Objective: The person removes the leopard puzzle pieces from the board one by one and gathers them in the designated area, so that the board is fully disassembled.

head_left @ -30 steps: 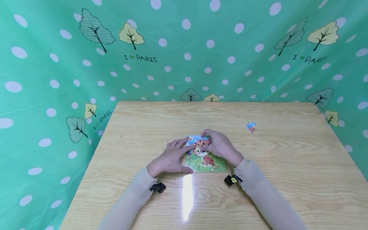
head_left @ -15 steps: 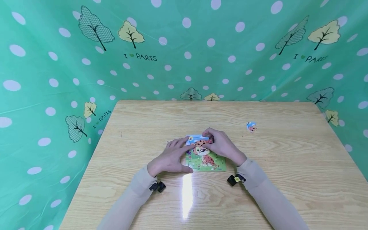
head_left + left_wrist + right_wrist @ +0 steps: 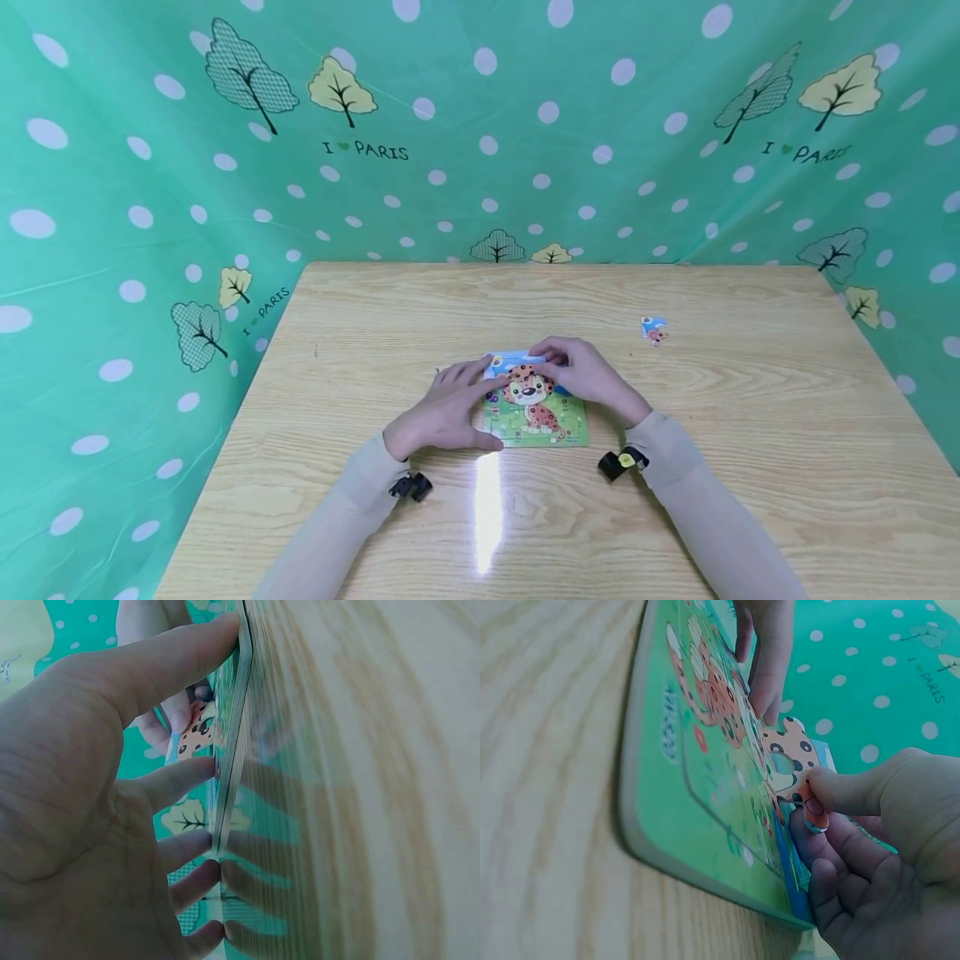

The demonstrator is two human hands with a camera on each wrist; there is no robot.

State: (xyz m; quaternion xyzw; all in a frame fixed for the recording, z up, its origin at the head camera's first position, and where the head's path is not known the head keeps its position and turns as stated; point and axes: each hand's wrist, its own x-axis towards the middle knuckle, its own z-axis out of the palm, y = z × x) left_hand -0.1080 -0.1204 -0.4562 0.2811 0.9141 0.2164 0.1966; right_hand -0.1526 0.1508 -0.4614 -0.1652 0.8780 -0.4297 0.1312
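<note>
A jigsaw puzzle board with a spotted leopard cub on green grass lies flat on the table. My left hand rests at its left side, thumb at the near edge and spread fingers touching the top, as the left wrist view also shows in the palm. Over the board's upper right, my right hand pinches a puzzle piece printed with part of the cub's head. In the right wrist view this piece tilts up from the board, its pink-orange tab between thumb and fingers.
Another puzzle piece, blue and pink, lies apart at the back right of the wooden table. Behind and to the left hangs a green dotted cloth. A bright reflection crosses the tabletop in front of the board.
My right hand has shifted slightly right, showing more of the cub's head and the blue sky. My left hand stays in place on the board.
</note>
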